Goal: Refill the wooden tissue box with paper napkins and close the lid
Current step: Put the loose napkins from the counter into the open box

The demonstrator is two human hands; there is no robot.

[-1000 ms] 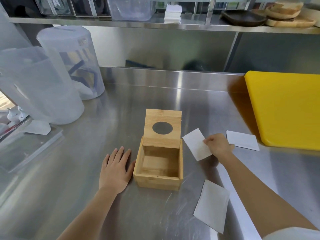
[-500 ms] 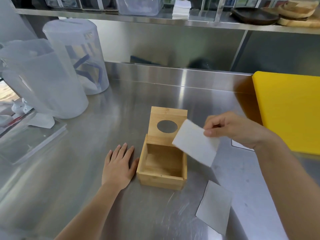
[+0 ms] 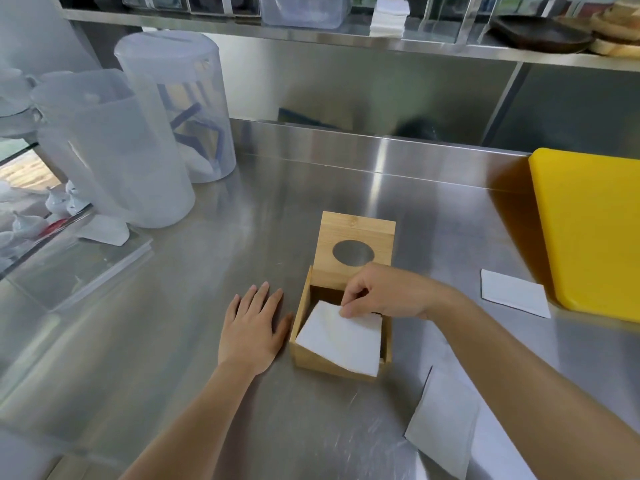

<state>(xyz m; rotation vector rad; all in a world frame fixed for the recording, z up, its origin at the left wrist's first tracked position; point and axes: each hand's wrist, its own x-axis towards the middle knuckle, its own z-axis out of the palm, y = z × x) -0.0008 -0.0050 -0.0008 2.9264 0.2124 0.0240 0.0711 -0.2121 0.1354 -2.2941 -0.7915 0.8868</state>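
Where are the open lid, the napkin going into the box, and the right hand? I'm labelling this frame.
lid (image 3: 356, 237), head view, wood above its round hole.
napkin (image 3: 341, 337), head view, middle of the sheet.
right hand (image 3: 388, 294), head view, back of the hand.

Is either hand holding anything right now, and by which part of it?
The right hand pinches a white napkin by its far edge, over the open wooden box. The left hand holds nothing, flat on the counter.

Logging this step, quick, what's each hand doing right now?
Left hand: open, flat on the counter, holding nothing.
Right hand: pinching a napkin over the box.
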